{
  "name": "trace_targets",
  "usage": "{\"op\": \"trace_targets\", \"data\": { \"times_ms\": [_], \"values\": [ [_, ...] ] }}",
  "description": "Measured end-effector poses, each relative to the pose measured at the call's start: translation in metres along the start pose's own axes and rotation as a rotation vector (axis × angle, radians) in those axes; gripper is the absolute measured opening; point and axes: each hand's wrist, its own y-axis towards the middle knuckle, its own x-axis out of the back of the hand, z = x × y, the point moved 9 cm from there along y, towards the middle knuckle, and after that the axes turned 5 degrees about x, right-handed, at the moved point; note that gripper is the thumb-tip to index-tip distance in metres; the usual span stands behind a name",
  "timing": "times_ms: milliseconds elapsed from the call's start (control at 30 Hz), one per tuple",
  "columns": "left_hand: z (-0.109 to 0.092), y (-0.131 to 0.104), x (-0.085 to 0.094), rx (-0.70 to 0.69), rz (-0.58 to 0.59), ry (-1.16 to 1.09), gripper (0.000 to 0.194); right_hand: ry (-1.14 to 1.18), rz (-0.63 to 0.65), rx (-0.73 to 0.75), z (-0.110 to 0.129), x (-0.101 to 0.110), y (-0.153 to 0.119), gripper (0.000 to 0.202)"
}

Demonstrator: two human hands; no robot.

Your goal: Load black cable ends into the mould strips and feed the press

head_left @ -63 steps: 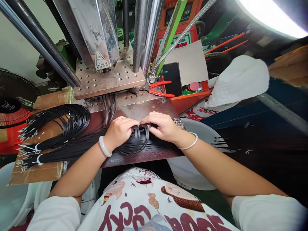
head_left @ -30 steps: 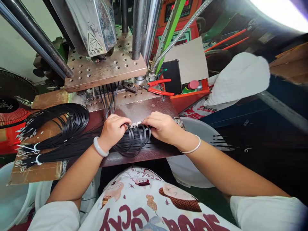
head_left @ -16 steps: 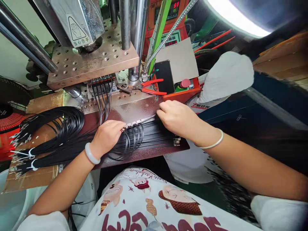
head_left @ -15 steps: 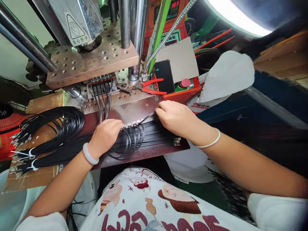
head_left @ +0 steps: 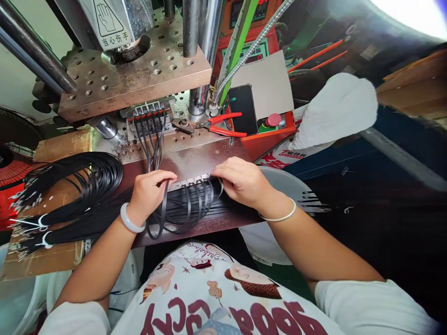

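My left hand is closed in a pinch at the left end of a slotted silver metal strip, with a flat black cable running down from its fingertips. At the strip's right end, my right hand pinches another black cable between thumb and fingers. Several looped cables hang from the strip between my hands. Under them, more black cables lie straight along the brown work surface. The exact cable ends are hidden by my fingertips.
Behind my hands stands a press with a drilled plate; several cables sit in its lower fixture. Red-handled pliers, a black phone and a red button are to its right. Cable bundles lie left; a white bucket stands right.
My right hand has moved left and slightly down to the strip's right end, drawing its cable in. My left hand stays at the left end, with its pinch now showing. The view has shifted slightly.
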Motion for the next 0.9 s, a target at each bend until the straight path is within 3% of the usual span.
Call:
{"op": "trace_targets", "data": {
  "times_ms": [233, 467, 600, 700, 767, 833, 900],
  "values": [
    [-0.012, -0.007, -0.007, -0.097, 0.057, 0.106, 0.016, -0.097, 0.009, 0.066, 0.015, -0.002, -0.001, 0.024],
    [-0.032, -0.015, -0.021, -0.277, 0.085, 0.351, 0.024, 0.133, 0.005, -0.071, -0.006, -0.009, -0.001, 0.024],
    [-0.034, -0.02, -0.017, -0.207, 0.079, 0.302, 0.023, 0.138, -0.068, -0.152, -0.01, 0.006, -0.006, 0.027],
    [-0.015, -0.018, 0.011, -0.063, 0.127, 0.164, 0.034, 0.063, -0.141, -0.209, -0.02, 0.03, -0.005, 0.022],
    [0.012, -0.003, 0.037, 0.013, 0.134, 0.17, 0.049, 0.025, -0.083, -0.16, -0.031, 0.028, 0.014, 0.015],
    [0.05, 0.026, 0.061, 0.063, 0.108, 0.339, 0.052, -0.024, 0.041, -0.092, -0.049, 0.006, 0.05, 0.014],
    [0.093, 0.064, 0.072, 0.126, 0.095, 0.568, 0.051, -0.095, 0.136, -0.109, -0.079, -0.028, 0.097, 0.018]
  ]
}}
